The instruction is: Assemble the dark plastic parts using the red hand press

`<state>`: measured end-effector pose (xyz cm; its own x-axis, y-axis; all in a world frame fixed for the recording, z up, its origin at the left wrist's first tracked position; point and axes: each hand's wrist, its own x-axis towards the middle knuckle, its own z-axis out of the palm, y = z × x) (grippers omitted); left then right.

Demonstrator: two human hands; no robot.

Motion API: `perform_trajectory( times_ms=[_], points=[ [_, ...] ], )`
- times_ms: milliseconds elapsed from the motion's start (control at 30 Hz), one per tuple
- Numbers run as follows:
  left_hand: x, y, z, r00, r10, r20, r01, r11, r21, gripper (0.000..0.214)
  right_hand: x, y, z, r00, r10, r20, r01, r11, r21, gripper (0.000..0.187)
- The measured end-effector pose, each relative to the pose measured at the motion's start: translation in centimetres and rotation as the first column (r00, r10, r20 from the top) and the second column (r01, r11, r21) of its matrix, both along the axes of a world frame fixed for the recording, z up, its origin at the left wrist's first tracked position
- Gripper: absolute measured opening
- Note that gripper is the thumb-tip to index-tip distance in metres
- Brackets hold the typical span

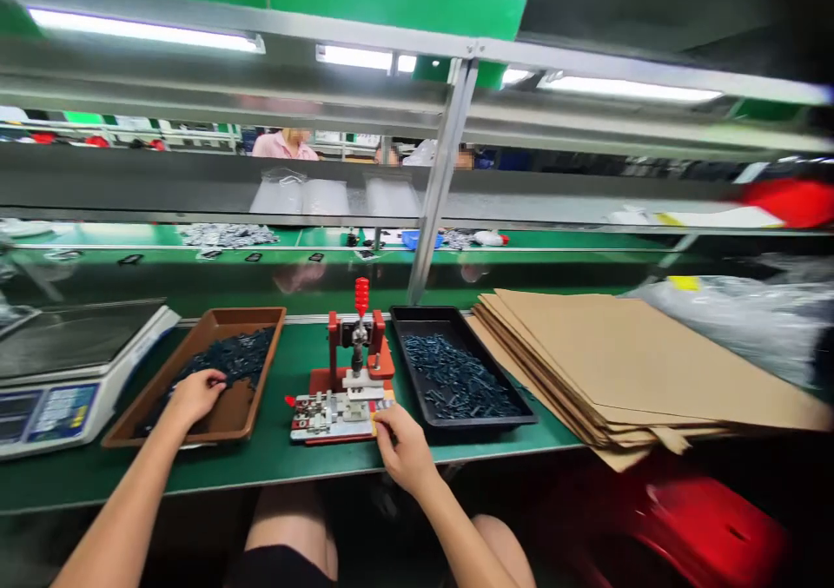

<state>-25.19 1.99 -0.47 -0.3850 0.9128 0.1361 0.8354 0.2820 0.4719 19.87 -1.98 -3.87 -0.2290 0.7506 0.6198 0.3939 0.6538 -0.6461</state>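
Note:
A small red hand press [348,371] with a red-knobbed lever stands on the green bench between two trays. My left hand [194,394] reaches into the brown tray [267,358] on the left, fingers curled down among the dark small parts [235,353]; what they hold is hidden. My right hand [402,449] rests at the press's front right corner, fingers closed against the metal base plate [319,416]. The black tray [417,317] on the right holds several dark small parts [456,384].
A weighing scale [62,371] sits at the far left. A stack of cardboard sheets [625,362] lies to the right, with clear plastic bags [743,314] behind. A conveyor line [261,254] and metal post [440,180] stand beyond. A red stool [704,527] is below right. Other people sit across.

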Motion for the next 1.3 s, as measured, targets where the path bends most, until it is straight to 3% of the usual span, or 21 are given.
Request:
perform_trajectory(
  times_ms=[167,333,433,533,633,700,833,933,1000,1133,1300],
  points=[
    [0.7,-0.7,0.7,0.999,0.023,0.038,-0.024,0.999,0.021,0.029,-0.4,1.4,-3.2,0.985,-0.140,-0.098,0.127,0.984,-0.127,0.018],
    [0.5,-1.1,1.8,0.995,0.032,0.093,-0.042,0.994,0.101,0.049,-0.1,2.3,-3.3,0.979,-0.087,-0.184,0.059,0.986,-0.154,0.023],
    [1.2,-1.7,3.0,0.990,0.004,0.144,-0.044,0.961,0.273,0.053,-0.2,2.2,-3.3,0.958,-0.066,-0.278,-0.001,0.972,-0.236,0.028],
    [4.3,-2.6,4.2,0.963,-0.096,0.251,-0.013,0.917,0.400,0.056,-0.5,2.3,-3.4,0.929,-0.084,-0.360,-0.040,0.945,-0.324,0.026],
    [9.4,-3.5,4.7,0.882,-0.208,0.422,0.059,0.939,0.339,0.065,-0.6,2.3,-3.1,0.937,-0.114,-0.332,0.016,0.959,-0.283,0.021],
    [13.0,-3.8,4.7,0.839,-0.299,0.455,0.191,0.944,0.268,0.065,-0.5,2.3,-2.8,0.949,-0.133,-0.284,0.070,0.972,-0.223,0.019],
    [18.3,-2.9,3.9,0.803,-0.462,0.376,0.454,0.883,0.115,0.043,-0.4,2.1,-2.4,0.956,-0.154,-0.251,0.107,0.976,-0.189,0.019],
    [20.7,-1.3,3.3,0.841,-0.514,0.167,0.518,0.855,0.027,0.027,-0.4,2.0,-2.3,0.960,-0.156,-0.233,0.112,0.975,-0.191,0.019],
    [21.8,-0.3,2.9,0.828,-0.560,0.026,0.560,0.828,0.013,0.022,-0.5,2.0,-2.3,0.963,-0.151,-0.223,0.108,0.975,-0.193,0.019],
    [23.2,0.6,1.7,0.814,-0.569,-0.114,0.574,0.818,0.017,0.021,-0.5,1.9,-2.0,0.965,-0.150,-0.217,0.109,0.975,-0.193,0.020],
    [23.1,0.4,0.6,0.857,-0.510,-0.070,0.514,0.857,0.040,0.023,-0.4,1.8,-1.8,0.968,-0.140,-0.211,0.101,0.978,-0.183,0.020]
  ],
)
